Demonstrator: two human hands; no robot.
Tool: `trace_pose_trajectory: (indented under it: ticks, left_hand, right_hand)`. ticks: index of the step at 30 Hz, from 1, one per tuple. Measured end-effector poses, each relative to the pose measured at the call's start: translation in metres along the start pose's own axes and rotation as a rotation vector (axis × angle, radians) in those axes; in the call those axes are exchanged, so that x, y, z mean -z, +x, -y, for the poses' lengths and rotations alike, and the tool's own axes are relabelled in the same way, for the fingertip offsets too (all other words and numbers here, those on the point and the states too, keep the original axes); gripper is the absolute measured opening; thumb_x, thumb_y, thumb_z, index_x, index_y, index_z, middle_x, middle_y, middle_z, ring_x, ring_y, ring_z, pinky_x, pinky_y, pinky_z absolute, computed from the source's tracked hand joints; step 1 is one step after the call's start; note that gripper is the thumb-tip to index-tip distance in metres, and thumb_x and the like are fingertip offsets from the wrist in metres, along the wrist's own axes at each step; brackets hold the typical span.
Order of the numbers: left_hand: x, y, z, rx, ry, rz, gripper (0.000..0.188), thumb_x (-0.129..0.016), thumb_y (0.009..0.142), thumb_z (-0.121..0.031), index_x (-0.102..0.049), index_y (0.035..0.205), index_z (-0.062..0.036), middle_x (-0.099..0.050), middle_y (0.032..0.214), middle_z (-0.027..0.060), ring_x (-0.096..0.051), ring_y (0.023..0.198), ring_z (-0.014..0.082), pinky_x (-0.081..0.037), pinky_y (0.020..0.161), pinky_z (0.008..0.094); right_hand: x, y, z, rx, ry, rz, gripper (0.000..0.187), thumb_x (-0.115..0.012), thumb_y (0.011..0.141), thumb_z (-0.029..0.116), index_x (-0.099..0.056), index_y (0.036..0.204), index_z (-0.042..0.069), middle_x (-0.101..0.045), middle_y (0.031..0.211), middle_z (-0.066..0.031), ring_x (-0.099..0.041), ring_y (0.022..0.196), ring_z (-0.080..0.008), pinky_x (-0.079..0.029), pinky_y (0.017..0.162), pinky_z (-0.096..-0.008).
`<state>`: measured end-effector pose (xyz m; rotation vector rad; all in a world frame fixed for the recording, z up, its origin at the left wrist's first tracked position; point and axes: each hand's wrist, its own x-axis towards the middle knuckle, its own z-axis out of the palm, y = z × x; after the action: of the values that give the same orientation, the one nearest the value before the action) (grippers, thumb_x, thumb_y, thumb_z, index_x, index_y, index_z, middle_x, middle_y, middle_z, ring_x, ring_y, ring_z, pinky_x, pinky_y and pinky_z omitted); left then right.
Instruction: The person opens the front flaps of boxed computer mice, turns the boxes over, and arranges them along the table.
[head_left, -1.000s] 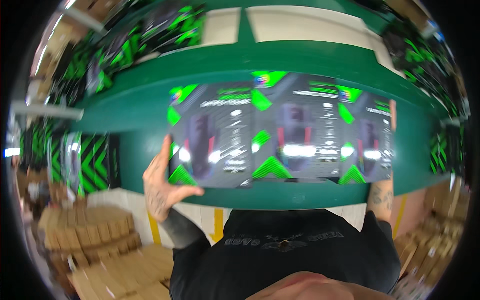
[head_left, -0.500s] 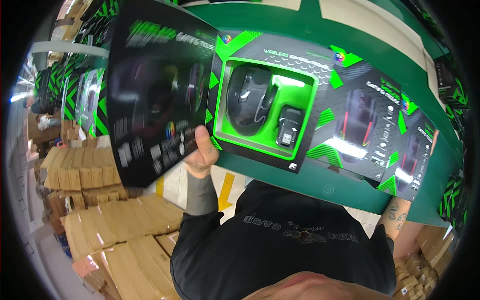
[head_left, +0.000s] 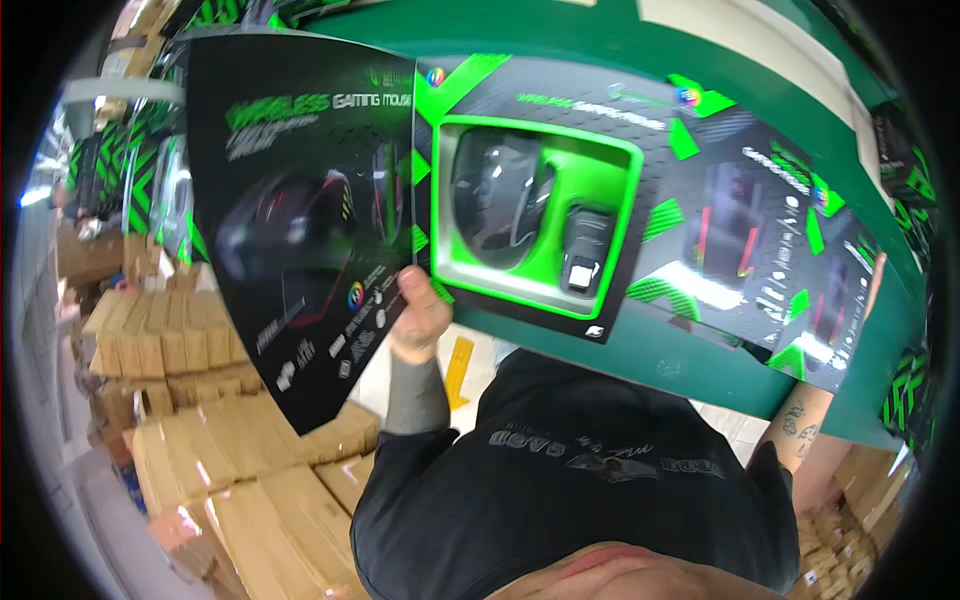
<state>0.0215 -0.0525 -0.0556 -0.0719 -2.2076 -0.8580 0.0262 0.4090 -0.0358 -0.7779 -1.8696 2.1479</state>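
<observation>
An open gaming mouse box (head_left: 540, 95) is held up over the green table. Its black printed flap (head_left: 300, 130) swings out to the left. Inside the bright green tray (head_left: 585, 170) sit a dark mouse (head_left: 497, 195) and a small black item (head_left: 590, 240) whose kind I cannot make out. My left hand (head_left: 422, 318) grips the open box's lower left corner by the flap's hinge, thumb in front. Two shut mouse boxes (head_left: 735, 200) overlap in a row to its right. My right hand (head_left: 876, 278) holds the row's far right end; most of its fingers are hidden.
Under the boxes lies a green tabletop (head_left: 560, 350). Stacked brown cartons (head_left: 230, 450) stand at lower left, with more cartons (head_left: 830, 550) at lower right. Other black and green boxes (head_left: 905, 400) line the right edge and the far left.
The flap has swung further outward to the left, and its print faces me more fully. The row of boxes has shifted slightly right. Both hands keep their hold.
</observation>
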Motion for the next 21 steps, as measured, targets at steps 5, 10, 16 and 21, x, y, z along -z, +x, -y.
trace_pose_trajectory:
  ticks: [5, 10, 16, 21]
  left_hand:
    - [0.010, 0.062, -0.032, 0.042, -0.158, 0.785, 0.094, -0.082, 0.059, -0.029, -0.036, 0.134, 0.0032, -0.047, 0.129, 0.0225, -0.049, 0.117, 0.0359, -0.040, 0.097, 0.0397]
    - [-0.006, 0.070, 0.002, 0.048, -0.412, 0.827, 0.102, -0.091, 0.037, -0.034, -0.048, 0.124, -0.0004, -0.054, 0.123, 0.0183, -0.048, 0.119, 0.0327, -0.036, 0.100, 0.0391]
    - [-0.016, 0.076, 0.026, -0.202, -0.445, 0.511, 0.102, -0.092, 0.038, -0.042, -0.045, 0.121, -0.0052, -0.051, 0.119, 0.0105, -0.051, 0.111, 0.0252, -0.037, 0.099, 0.0394]
    - [-0.073, 0.181, -0.055, -0.191, -0.396, 0.424, 0.094, -0.082, 0.061, -0.025, -0.032, 0.136, 0.0003, -0.037, 0.138, 0.0200, -0.036, 0.128, 0.0280, -0.028, 0.106, 0.0372]
  right_hand:
    - [0.062, -0.015, 0.039, 0.314, -0.301, -0.085, 0.064, -0.053, 0.087, 0.039, -0.039, 0.133, -0.003, -0.044, 0.132, -0.0158, -0.041, 0.123, -0.0226, -0.032, 0.101, -0.0333]
    - [0.050, -0.052, 0.012, 0.372, -0.134, 0.078, 0.083, -0.066, 0.073, 0.028, -0.028, 0.138, -0.005, -0.036, 0.139, -0.0178, -0.034, 0.130, -0.0249, -0.024, 0.108, -0.0352]
    - [0.039, -0.047, 0.034, 0.654, 0.293, 0.192, 0.090, -0.064, 0.073, 0.020, -0.012, 0.143, -0.003, -0.030, 0.140, -0.0230, -0.035, 0.129, -0.0328, -0.030, 0.106, -0.0408]
    - [0.009, 0.055, 0.105, 0.694, 0.121, -0.072, 0.051, -0.050, 0.089, 0.013, -0.035, 0.136, -0.002, -0.040, 0.138, -0.0132, -0.040, 0.126, -0.0223, -0.029, 0.106, -0.0337]
